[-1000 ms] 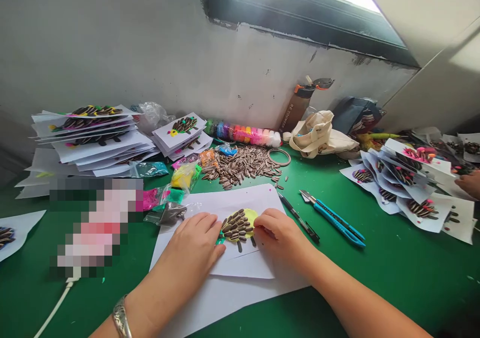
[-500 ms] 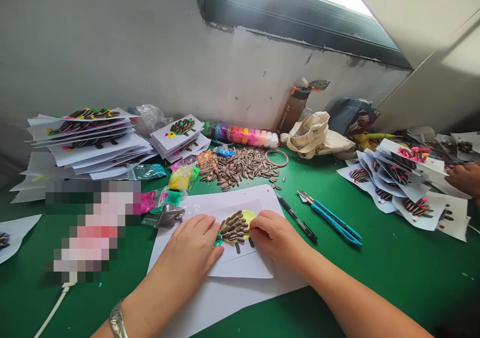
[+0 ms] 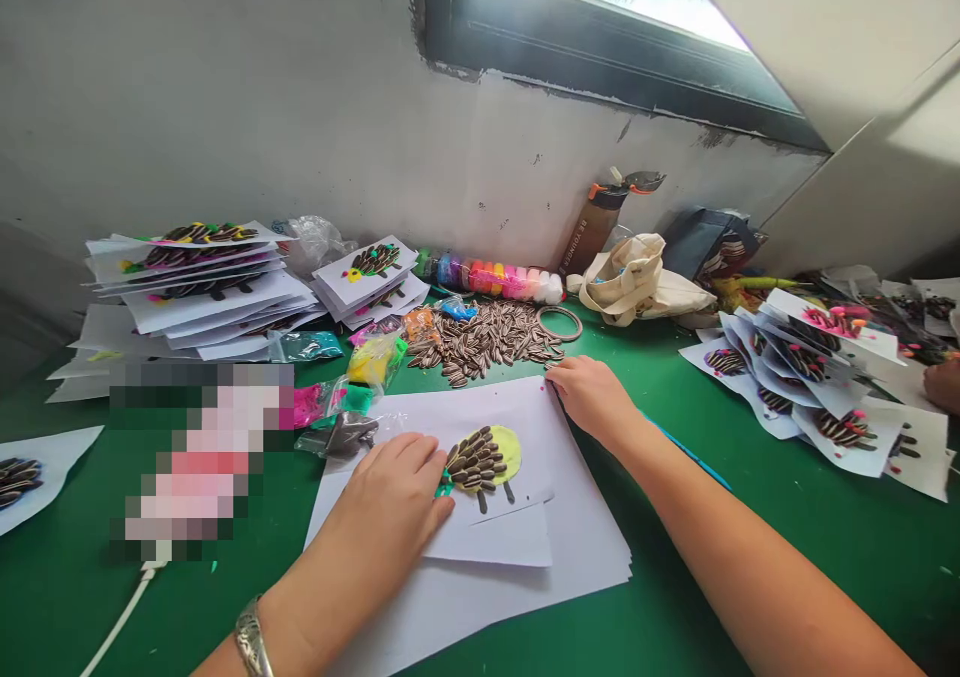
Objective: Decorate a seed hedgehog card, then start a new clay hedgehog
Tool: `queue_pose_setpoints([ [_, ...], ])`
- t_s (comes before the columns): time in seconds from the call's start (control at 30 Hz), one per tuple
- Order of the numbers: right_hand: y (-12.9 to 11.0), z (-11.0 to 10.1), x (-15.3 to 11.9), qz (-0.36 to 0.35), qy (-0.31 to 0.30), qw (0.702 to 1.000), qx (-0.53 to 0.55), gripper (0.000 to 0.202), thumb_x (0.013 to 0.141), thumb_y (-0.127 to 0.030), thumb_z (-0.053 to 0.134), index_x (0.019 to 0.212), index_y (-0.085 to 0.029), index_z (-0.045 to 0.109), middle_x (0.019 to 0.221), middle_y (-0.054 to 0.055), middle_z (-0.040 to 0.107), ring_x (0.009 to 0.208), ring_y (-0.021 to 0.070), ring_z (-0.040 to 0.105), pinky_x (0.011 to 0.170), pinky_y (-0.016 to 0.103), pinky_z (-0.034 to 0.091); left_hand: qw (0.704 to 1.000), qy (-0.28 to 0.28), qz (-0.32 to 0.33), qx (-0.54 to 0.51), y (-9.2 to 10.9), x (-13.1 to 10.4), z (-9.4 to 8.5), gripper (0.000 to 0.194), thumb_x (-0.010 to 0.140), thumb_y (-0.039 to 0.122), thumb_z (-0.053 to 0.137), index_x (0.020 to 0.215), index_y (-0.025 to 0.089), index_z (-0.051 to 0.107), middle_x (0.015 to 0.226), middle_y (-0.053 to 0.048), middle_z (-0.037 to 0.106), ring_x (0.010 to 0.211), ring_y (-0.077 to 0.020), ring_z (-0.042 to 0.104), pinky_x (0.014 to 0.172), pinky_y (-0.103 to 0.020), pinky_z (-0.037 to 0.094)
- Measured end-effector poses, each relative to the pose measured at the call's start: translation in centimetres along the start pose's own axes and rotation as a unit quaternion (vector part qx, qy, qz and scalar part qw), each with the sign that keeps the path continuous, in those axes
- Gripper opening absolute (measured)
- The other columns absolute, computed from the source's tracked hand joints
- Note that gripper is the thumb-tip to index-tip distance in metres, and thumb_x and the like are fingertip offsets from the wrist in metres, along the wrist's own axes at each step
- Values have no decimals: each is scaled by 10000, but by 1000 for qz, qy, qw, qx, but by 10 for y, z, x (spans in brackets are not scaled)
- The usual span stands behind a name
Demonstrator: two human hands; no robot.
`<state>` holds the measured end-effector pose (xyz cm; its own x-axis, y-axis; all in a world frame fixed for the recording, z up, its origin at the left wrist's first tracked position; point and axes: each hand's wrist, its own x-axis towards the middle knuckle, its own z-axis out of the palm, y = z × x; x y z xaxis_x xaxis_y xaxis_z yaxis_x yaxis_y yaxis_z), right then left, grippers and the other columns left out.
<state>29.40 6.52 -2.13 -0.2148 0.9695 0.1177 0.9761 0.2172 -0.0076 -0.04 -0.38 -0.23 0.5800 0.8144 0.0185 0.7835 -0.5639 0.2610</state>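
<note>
My left hand (image 3: 401,477) lies over the left part of a white card (image 3: 487,547), fingers stretched out and pressing it down. On the card is a seed picture (image 3: 480,462): overlapping striped sunflower seeds on a yellow clay oval, two seed legs below, green clay at the left end beside my thumb. My right hand (image 3: 589,392) is at the top right corner of the white paper sheets (image 3: 570,577) under the card. Its fingertips are pinched together at the near edge of the sunflower seed pile (image 3: 487,337); what they hold is hidden.
Bagged coloured clay (image 3: 371,362) lies left of the seeds. Stacks of finished cards (image 3: 217,307) stand left and more cards (image 3: 817,367) right. A blue cutter (image 3: 694,455) is partly behind my right arm. A bottle (image 3: 596,227) and cloth bag (image 3: 637,282) stand behind.
My right hand has moved from the picture's right side up to the seed pile's edge, uncovering the yellow oval. My left hand stays on the card. The view has shifted slightly.
</note>
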Motion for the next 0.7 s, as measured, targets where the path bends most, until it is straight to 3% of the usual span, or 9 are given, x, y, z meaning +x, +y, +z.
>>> queue_pose_setpoints([
  [0.23, -5, -2, 10, 4, 26, 1000, -1, 218, 881, -150, 461, 734, -159, 621, 763, 99, 626, 760, 203, 537, 628, 289, 296, 1000, -17, -6, 9, 2, 1, -3, 226, 833, 204, 574, 1047, 172, 640, 1121, -113, 631, 1077, -304, 555, 910, -467, 450],
  [0.37, -29, -17, -21, 13, 57, 996, 63, 212, 951, -218, 376, 889, -185, 575, 769, 34, 607, 684, 145, 524, 635, 243, 364, 1000, -21, -7, 4, 4, 1, -5, 226, 838, 201, 571, 1052, 165, 634, 1115, -117, 625, 1068, -300, 551, 908, -468, 452],
  [0.4, -36, -21, -32, 12, 56, 986, 156, 175, 949, -251, 402, 900, -198, 561, 713, 4, 582, 628, 130, 502, 605, 229, 371, 1000, -23, -6, 3, 4, 1, -5, 229, 839, 199, 572, 1056, 161, 632, 1112, -118, 624, 1068, -300, 550, 909, -468, 451],
  [0.5, -57, -27, -60, -4, -13, 936, 353, 118, 917, -223, 444, 847, -223, 539, 665, -33, 551, 592, 114, 479, 541, 209, 362, 1000, -28, -4, 3, 4, 1, -5, 221, 841, 193, 574, 1048, 147, 636, 1098, -123, 622, 1063, -300, 547, 921, -471, 445],
  [0.7, -76, -24, -73, -25, -80, 903, 422, 130, 844, -128, 487, 849, -211, 587, 711, -36, 563, 632, 102, 462, 567, 199, 358, 1000, -18, 2, 2, 2, 1, -3, 264, 842, 194, 579, 1096, 143, 627, 1098, -121, 621, 1067, -303, 545, 923, -475, 444],
])
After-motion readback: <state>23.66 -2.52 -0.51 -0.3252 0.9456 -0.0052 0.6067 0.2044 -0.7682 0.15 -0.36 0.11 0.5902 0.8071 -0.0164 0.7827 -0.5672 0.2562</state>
